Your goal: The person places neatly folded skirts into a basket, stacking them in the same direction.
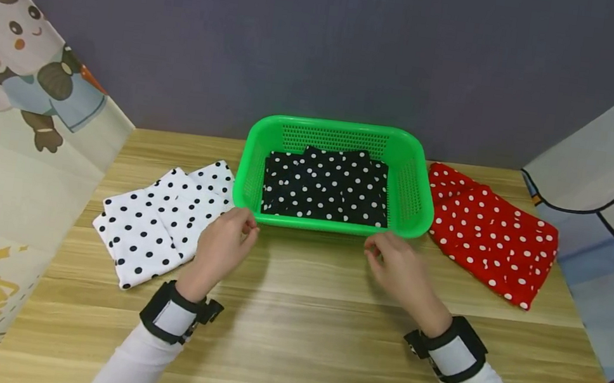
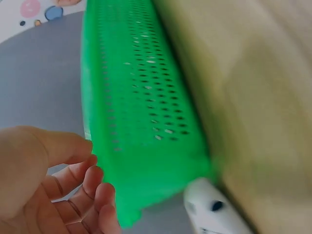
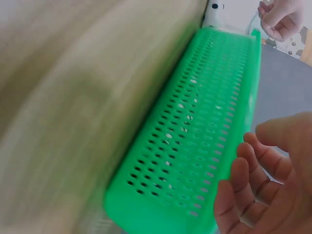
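Note:
A green plastic basket (image 1: 331, 226) stands at the back middle of the table, with a folded black cloth with white dots (image 1: 327, 184) inside. My left hand (image 1: 226, 242) is at its front left corner, fingers loosely curled and tips close to the rim. In the left wrist view the thumb and fingers (image 2: 73, 190) show nothing between them. My right hand (image 1: 400, 273) is at the front right part of the basket, also loosely curled. The right wrist view shows its fingertips (image 3: 239, 170) overlapping the basket's rim (image 3: 253, 83), with nothing held.
Left of the basket lies a folded white cloth with black dots (image 1: 160, 218), partly behind my left hand. A red cloth with white dots (image 1: 491, 233) lies on the right, close against the basket. A dark grey panel (image 1: 325, 47) rises behind the wooden table (image 1: 301, 331).

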Demonstrator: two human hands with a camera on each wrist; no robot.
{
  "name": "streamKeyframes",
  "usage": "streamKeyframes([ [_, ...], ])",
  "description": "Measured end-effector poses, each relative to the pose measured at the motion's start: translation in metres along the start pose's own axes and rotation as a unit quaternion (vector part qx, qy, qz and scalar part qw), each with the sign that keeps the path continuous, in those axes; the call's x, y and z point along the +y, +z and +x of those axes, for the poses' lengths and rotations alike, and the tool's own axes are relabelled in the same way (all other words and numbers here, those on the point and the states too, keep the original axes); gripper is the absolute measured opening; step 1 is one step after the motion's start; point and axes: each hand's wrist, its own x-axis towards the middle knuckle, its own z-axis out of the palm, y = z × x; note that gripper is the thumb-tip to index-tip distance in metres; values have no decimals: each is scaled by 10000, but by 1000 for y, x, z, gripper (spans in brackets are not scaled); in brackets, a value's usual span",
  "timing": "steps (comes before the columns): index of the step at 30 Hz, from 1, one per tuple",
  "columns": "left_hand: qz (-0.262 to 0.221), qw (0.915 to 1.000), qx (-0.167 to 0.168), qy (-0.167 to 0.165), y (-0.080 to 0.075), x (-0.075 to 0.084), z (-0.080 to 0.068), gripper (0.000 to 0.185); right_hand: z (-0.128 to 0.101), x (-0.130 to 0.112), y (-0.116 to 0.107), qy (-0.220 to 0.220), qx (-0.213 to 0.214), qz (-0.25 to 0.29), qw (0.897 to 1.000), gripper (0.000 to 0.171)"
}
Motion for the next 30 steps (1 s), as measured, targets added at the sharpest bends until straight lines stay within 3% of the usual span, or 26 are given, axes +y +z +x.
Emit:
streamKeyframes([
  [8, 131, 9989, 9, -454, 7, -31, -21, 5, -12, -2, 9, 375, -684, 80, 9969, 18],
  [21, 435, 9946, 148, -933, -1, -72, -32, 25, -19, -8, 16, 289, -1054, 189, 9938, 35],
  [26, 705, 9901, -200, -1197, -5, -85, -32, 35, -20, -10, 18, 225, -1065, 208, 9938, 38],
  [30, 940, 9815, -734, -1496, -11, -93, -29, 44, -21, -11, 19, 202, -1032, 220, 9942, 38],
])
